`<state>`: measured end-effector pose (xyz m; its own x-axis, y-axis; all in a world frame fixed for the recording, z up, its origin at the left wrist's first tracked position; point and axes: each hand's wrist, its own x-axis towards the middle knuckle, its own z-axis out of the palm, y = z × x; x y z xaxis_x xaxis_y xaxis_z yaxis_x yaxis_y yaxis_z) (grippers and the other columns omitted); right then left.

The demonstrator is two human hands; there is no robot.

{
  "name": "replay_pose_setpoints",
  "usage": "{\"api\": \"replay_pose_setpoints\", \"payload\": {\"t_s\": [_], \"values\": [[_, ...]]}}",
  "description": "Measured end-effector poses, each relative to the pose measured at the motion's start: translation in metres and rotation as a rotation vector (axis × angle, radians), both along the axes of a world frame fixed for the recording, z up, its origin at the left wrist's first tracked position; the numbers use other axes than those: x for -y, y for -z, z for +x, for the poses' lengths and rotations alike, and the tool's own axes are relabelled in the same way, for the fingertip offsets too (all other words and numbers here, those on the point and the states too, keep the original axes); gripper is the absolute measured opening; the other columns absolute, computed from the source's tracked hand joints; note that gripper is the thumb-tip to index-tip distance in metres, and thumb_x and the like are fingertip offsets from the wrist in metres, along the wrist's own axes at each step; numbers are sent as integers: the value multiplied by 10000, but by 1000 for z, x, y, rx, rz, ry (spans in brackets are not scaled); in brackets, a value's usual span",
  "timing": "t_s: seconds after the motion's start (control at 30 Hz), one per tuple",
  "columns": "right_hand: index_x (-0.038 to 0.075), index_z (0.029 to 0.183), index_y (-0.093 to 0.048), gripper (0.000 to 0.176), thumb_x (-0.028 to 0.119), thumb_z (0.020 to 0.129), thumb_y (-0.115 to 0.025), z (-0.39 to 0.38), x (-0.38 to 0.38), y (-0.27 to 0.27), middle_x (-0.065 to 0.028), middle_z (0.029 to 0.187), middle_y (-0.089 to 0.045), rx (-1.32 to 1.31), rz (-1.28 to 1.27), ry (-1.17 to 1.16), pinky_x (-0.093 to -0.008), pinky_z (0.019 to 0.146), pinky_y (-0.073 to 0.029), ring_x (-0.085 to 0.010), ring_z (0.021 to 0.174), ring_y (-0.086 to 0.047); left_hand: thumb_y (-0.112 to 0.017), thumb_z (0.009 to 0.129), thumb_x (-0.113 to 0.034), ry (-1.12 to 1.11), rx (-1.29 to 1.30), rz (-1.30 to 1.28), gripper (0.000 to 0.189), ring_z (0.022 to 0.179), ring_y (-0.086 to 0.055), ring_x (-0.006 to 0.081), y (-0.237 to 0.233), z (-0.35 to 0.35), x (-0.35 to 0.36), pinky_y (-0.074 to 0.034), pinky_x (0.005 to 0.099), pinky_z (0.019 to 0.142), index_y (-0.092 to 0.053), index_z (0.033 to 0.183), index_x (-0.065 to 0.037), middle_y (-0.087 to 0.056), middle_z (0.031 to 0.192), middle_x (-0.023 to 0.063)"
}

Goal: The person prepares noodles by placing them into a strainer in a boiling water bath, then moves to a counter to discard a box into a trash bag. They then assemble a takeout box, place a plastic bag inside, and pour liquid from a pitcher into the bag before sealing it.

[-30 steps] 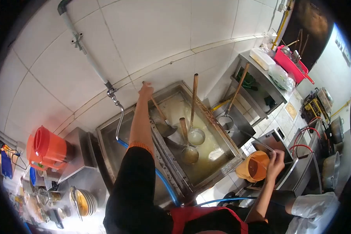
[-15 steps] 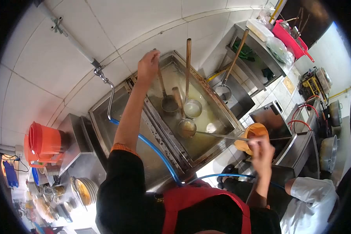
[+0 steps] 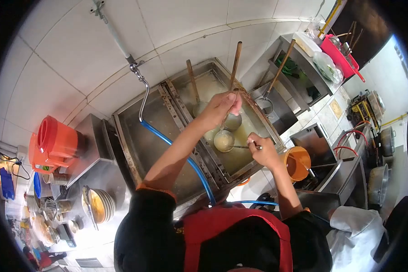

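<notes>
My left hand [image 3: 220, 110] is closed on the wooden handle of a round strainer, its bowl [image 3: 224, 141] low over the cloudy liquid with pale yellowish food in it. In my right hand [image 3: 264, 151] is a thin metal utensil [image 3: 241, 146]. Its far end reaches the bowl's rim; its tip is too small to make out. Another strainer [image 3: 233, 121] with an upright wooden handle sits just behind, partly covered by my left hand. A further wooden-handled strainer [image 3: 192, 79] stands in the rear left of the metal vat [image 3: 254, 170].
A second vat [image 3: 143, 136] adjoins on the left, with a blue hose [image 3: 197, 179] across it. An orange bucket [image 3: 298, 161] stands right. One more strainer [image 3: 264, 105] rests on the side basin. Left are a red jug [image 3: 54, 138] and stacked plates [image 3: 105, 208]. A person's white garment [image 3: 358, 226] shows lower right.
My left hand has left the rear strainer's handle and moved down and right to the front strainer's handle. My right hand has moved left and up with the metal utensil, closer to the bowl.
</notes>
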<state>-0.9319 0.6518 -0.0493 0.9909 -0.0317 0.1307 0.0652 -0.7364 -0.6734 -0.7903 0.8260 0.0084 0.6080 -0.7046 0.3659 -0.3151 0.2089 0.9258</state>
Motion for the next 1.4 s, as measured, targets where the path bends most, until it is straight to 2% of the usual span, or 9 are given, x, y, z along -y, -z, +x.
{"api": "replay_pose_setpoints", "payload": {"t_s": [0.17,0.3,0.43,0.57,0.8,0.97,1.1,1.23,1.4], "values": [[50,755,-551,124,163,788,-513,-21,-9,-23,-172,588,-556,-49,-190,35,-417,556,-446,-373,610,-568,-387,881,-488,-39,178,-61,544,550,-469,153,20,-23,-8,-374,318,522,-516,761,27,-461,570,76],[12,697,-558,252,227,811,-494,-41,-19,21,-198,585,-548,-163,-267,-18,-416,574,-446,-381,630,-570,-443,870,-314,-158,357,-45,363,431,-418,265,5,-46,-11,-342,358,439,-529,783,28,-401,501,131],[-3,694,-592,286,232,820,-490,-42,-15,33,-239,656,-556,-236,294,135,-427,611,-434,-399,674,-555,-388,882,-437,-173,330,-48,469,452,-336,172,2,-46,-17,-294,302,445,-411,653,-28,-326,504,53],[-7,763,-601,263,215,822,-473,-42,-19,45,-240,700,-560,-112,-32,93,-420,626,-431,-405,709,-546,-434,887,-351,-212,299,-100,393,455,-344,192,14,-42,-19,-310,321,451,-445,698,-6,-342,515,95],[-9,758,-609,290,244,820,-483,-38,-26,35,-239,747,-575,-115,128,217,-414,655,-445,-402,715,-561,-385,909,-393,-296,237,-131,448,501,-310,147,26,-30,-21,-295,306,467,-406,668,-16,-314,539,51],[-4,764,-618,255,194,824,-469,-33,-25,52,-213,714,-597,-180,242,11,-392,650,-452,-377,703,-576,-369,919,-374,-347,184,-131,444,533,-318,119,26,-25,-22,-298,299,484,-398,659,-16,-324,549,22],[-24,730,-597,277,206,824,-473,-33,-24,61,-195,676,-593,-2,-24,103,-354,641,-452,-324,653,-588,-364,923,-363,-393,143,-147,444,546,-311,108,37,-18,-21,-291,292,488,-379,641,-20,-321,556,-1],[-25,682,-589,317,231,829,-473,-35,-25,54,-209,648,-570,-207,420,23,-374,626,-442,-328,627,-577,-298,932,-425,-385,154,-131,511,524,-325,116,27,-13,-27,-275,263,492,-347,591,-48,-330,559,11],[-12,640,-572,350,257,832,-458,-37,-22,57,-199,623,-553,-191,217,53,-382,618,-427,-326,603,-549,-277,915,-491,-424,149,-141,551,524,-333,106,29,-14,-26,-274,256,490,-356,589,-54,-338,548,8]]}}
